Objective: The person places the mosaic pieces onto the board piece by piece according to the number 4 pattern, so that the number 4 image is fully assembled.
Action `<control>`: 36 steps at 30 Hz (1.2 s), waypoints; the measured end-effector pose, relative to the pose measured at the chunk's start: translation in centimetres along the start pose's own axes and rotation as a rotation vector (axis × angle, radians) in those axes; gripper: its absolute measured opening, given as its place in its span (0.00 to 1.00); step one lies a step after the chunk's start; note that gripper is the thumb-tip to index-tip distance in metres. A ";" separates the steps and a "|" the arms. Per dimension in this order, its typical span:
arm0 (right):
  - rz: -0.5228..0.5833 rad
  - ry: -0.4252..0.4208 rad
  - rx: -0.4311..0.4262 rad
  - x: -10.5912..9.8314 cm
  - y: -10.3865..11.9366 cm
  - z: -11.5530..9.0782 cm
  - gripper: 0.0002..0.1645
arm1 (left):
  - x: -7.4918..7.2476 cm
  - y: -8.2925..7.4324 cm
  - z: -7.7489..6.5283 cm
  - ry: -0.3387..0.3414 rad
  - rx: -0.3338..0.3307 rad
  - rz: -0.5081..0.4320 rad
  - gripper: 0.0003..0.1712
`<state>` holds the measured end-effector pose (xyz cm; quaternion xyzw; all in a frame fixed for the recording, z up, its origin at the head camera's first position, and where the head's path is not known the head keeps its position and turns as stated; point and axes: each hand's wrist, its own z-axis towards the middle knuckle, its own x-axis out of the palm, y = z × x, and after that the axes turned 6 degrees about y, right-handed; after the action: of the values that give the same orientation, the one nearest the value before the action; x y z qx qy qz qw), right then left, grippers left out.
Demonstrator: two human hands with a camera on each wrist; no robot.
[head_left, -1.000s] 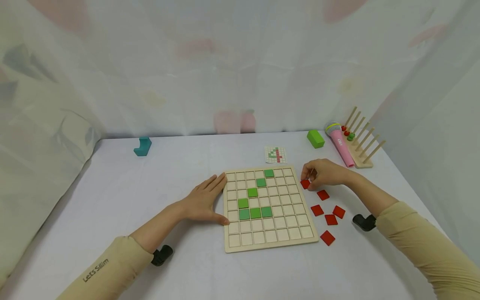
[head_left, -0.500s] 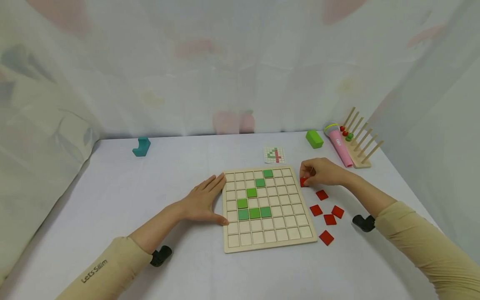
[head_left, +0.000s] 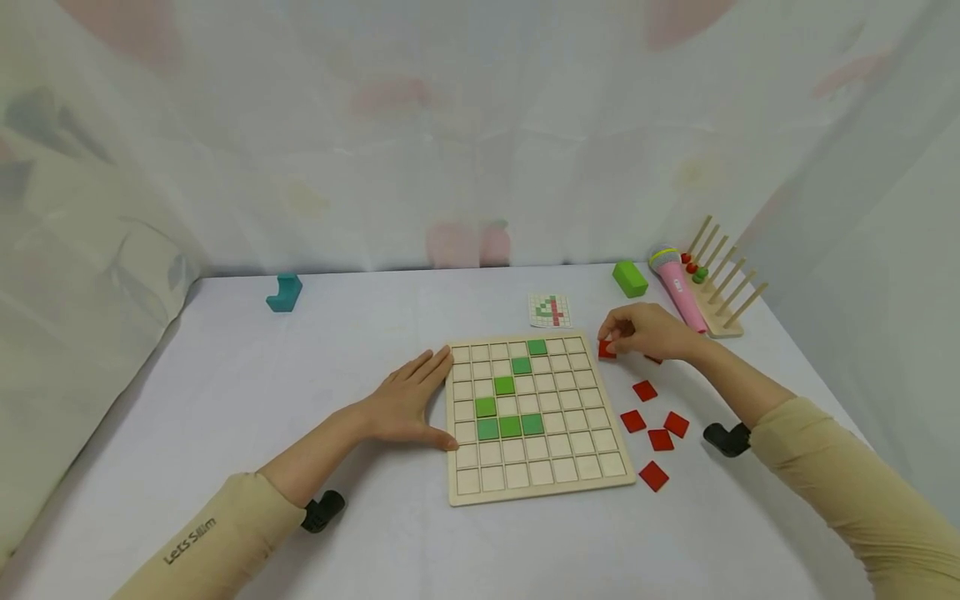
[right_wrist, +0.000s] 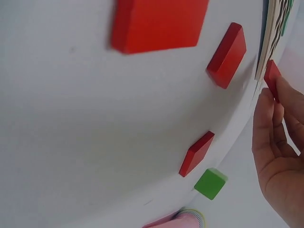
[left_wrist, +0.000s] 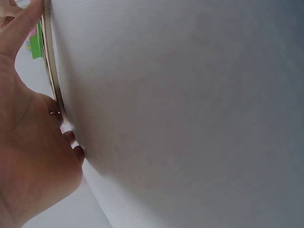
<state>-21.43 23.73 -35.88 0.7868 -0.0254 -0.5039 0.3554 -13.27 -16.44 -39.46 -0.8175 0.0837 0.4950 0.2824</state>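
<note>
My left hand lies with fingers spread along the left edge of a square wooden grid board, thumb and fingertips at its rim. In the left wrist view the palm and the board's side edge show. Several green tiles sit in the board's cells. By the upper right corner of the board, my right hand pinches a red square tile between thumb and fingers. More loose red tiles lie on the table to the right of the board; one red tile is partly hidden under that hand.
A small pattern card lies behind the board. At the back right are a green block, a pink toy microphone and a wooden peg stand. A teal curved piece is at the back left.
My right hand has picked up the red tile and moved slightly away from me with it, uncovering part of another red tile. The left hand stays at the board's edge.
</note>
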 end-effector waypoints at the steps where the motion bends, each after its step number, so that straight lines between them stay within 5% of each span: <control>1: -0.006 -0.010 -0.007 0.0 0.1 0.1 0.07 | 0.0 0.0 0.0 0.001 -0.002 0.001 0.75; 12: 0.026 -0.074 -0.035 0.9 2.0 1.6 0.06 | 0.0 0.1 0.0 0.001 0.005 0.007 0.75; 36: 0.083 0.028 -0.124 4.1 5.8 4.1 0.06 | -0.1 -0.1 0.0 0.008 0.000 -0.007 0.75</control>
<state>-20.90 15.54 -36.64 0.7686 -0.0217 -0.4783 0.4242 -13.24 -16.39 -39.33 -0.8198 0.0822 0.4906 0.2836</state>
